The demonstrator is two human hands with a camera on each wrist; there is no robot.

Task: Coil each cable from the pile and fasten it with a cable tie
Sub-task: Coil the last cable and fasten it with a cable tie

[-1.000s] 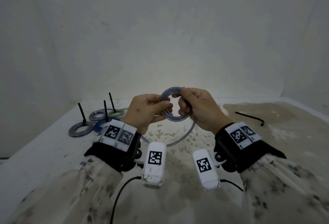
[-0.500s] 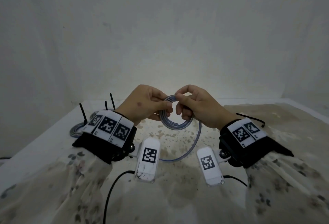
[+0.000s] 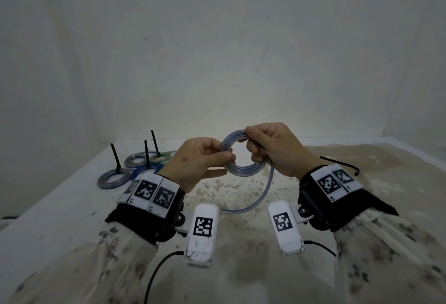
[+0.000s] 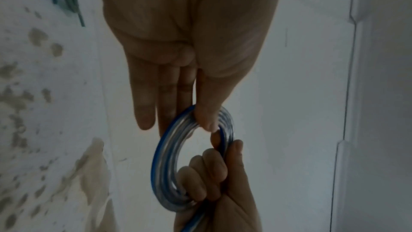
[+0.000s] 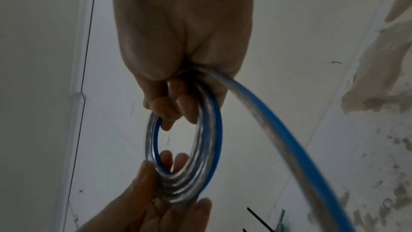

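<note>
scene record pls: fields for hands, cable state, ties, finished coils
left hand: left hand pinches the near-left side of the coil, thumb on top, other fingers straight beneath
right hand: right hand grips the coil's far-right side, fingers curled through the ring
cable in work: clear-and-blue cable coil held above the table, several turns wound
loose tail: cable tail hangs from the right hand's grip, not yet wound
tie on this coil: none seen
spare tie: black cable tie lies on the table, right
finished coils: tied coils at far left, black tie tails upright
</note>
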